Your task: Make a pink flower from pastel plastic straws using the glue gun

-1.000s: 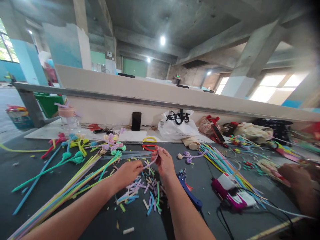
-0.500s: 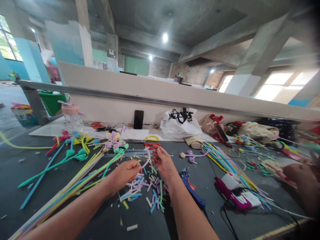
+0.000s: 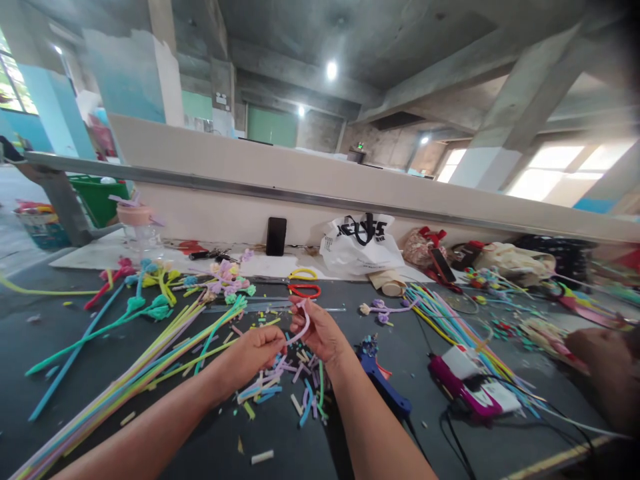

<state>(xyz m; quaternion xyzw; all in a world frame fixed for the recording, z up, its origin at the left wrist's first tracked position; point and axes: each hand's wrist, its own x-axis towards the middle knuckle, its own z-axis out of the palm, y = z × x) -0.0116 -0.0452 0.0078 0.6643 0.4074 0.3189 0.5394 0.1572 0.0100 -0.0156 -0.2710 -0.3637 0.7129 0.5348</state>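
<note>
Between the forearms, the dark surface is offering an open lane, with one pale piece lying in it. Farther in, loose cut bits are littering the way, and a lavender strip is bridging the gap between the left hand and right hand. A stem bundle is hemming in the left forearm. A blue corded tool is lying just beside the right forearm; a magenta power strip and cables are cluttering the room beyond. Ahead, scissors, a white bag and an upright panel are narrowing the reach.
</note>
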